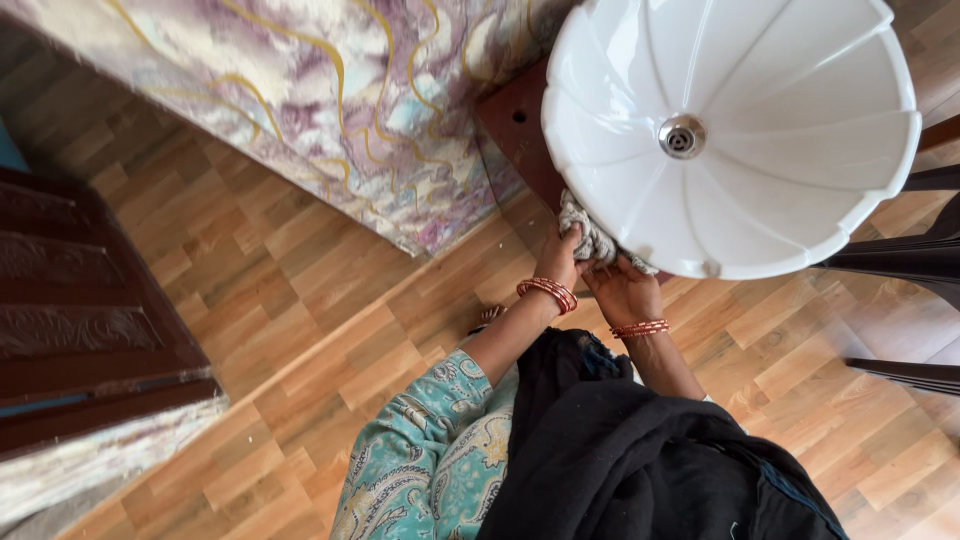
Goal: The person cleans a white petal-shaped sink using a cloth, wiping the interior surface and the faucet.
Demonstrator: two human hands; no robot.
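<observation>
Black fabric, a scarf or shawl (640, 450), fills the bottom of the view, draped over the person's front, with a teal paisley-print sleeve (430, 450) showing beside it. Both forearms reach up from there, each with a stack of red and gold bangles (548, 293) at the wrist. Left hand (560, 262) is closed around a bunched grey-white cloth (590, 238), fingers wrapped on its lower end, and the cloth is pressed against the outer underside of the sink's near rim. Right hand (622, 290) sits just beside it, fingers curled up to the same cloth from below; looks like it has hold of the rag too, but I honestly can't tell how tight since the sink edge hides the fingertips. Above the hands is a white fluted ceramic basin (760, 170), petal-shaped ribs running to a metal drain (682, 136) in the middle. It sits on a dark reddish-brown wooden stand (515, 125). Underfoot is wood-look laminate flooring (290, 290). Further off, a purple and cream marbled wall panel with gold veins (340, 90) runs across the top left, a dark carved wooden door (80, 300) is on the far left, and dark chair legs (900, 260) poke in at the right.
</observation>
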